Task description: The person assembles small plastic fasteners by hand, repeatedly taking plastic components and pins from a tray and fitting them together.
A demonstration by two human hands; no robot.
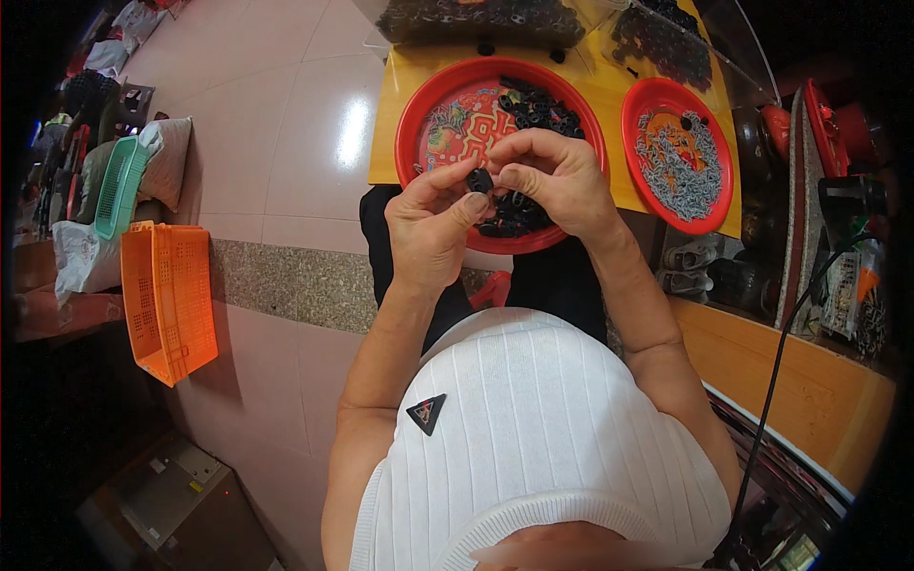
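My left hand [426, 226] pinches a small black plastic part [479, 180] between thumb and fingertips. Close against it, my right hand [573, 187] has its thumb and forefinger pressed together; whatever lies between them is too small to make out. Both hands are over a round red basin [406, 128] with a patterned bottom. Black parts [545, 110] like the held one are heaped along its far right side, and more lie beneath my hands. A few small grey metal pieces [441, 122] rest at its left.
Right of the basin, a red tray [629, 124] holds many grey screw-like pieces [681, 181] on the yellow table [386, 152]. Clear bins of black parts [481, 24] stand at the back. An orange crate [171, 300] is on the floor at left; a black cable [783, 352] hangs at right.
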